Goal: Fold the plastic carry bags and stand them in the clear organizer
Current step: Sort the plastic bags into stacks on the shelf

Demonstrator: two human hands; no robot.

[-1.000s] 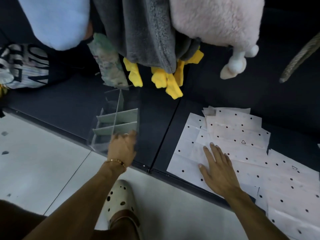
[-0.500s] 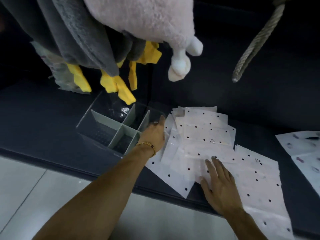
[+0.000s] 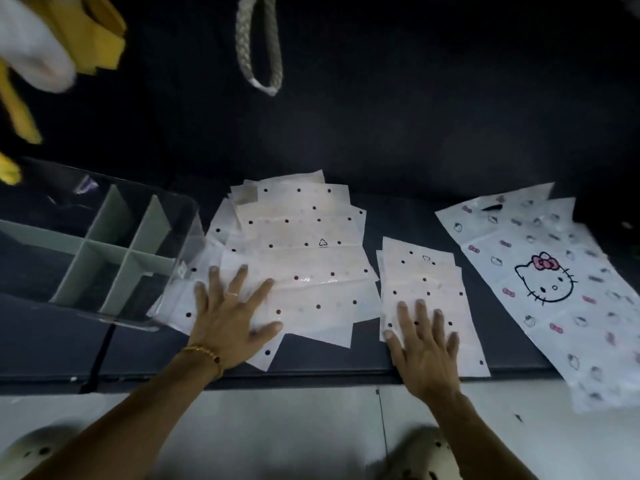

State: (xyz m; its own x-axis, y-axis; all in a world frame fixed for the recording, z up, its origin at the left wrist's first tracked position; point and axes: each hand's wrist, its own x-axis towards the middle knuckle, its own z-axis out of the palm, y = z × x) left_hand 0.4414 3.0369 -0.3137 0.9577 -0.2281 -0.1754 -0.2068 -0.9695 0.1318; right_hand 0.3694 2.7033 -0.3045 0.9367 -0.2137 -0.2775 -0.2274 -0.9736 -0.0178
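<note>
Bags (image 3: 298, 258) cover dark ledge (image 3: 415, 351) above white tiled floor (image 3: 284, 420).

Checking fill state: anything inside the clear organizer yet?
Clear organizer: only its grey dividers show, no folded bags. Its near-right corner overlaps the dotted bag pile. The left end is out of frame.

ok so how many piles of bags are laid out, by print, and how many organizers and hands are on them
polka-dot bag piles: 2, the big pile and the small pile
cat-print bag piles: 1
clear organizer: 1
hands flat on the bags: 2, left hand on the big pile, right hand on the small pile
total: 6
</note>
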